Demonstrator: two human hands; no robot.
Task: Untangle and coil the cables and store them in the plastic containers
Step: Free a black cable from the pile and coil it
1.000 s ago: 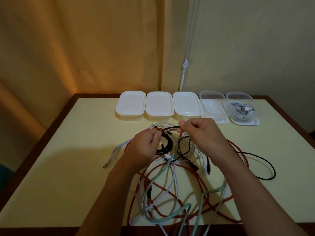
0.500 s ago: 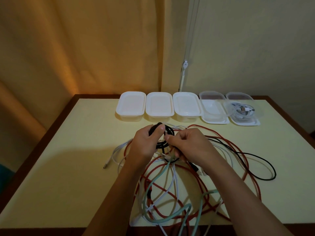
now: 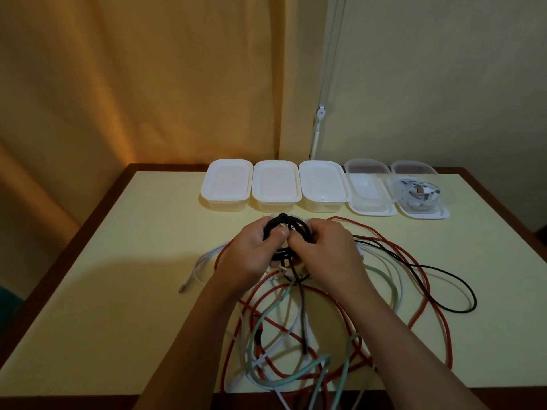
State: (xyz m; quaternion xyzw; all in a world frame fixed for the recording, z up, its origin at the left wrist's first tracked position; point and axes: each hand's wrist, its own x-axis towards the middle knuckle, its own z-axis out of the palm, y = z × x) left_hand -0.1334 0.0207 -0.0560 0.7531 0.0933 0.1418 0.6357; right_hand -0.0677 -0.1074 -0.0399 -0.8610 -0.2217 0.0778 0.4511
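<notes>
Black cable (image 3: 291, 229), partly coiled, is gripped by the left hand (image 3: 251, 253) and pinched by the right hand (image 3: 325, 253), just in front of the row of plastic containers (image 3: 275, 184). Red cable (image 3: 426, 279), mint cable (image 3: 296, 377) and white cable (image 3: 204, 258) are tangled on the table (image 3: 118, 291) nearer the person than that row.

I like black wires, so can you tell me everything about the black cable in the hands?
The black cable is thin and looks rubbery. Part of it is wound into a small round coil, held up between the left hand and right hand. The rest trails right in a long loop over the table, crossing the red cable.
</notes>
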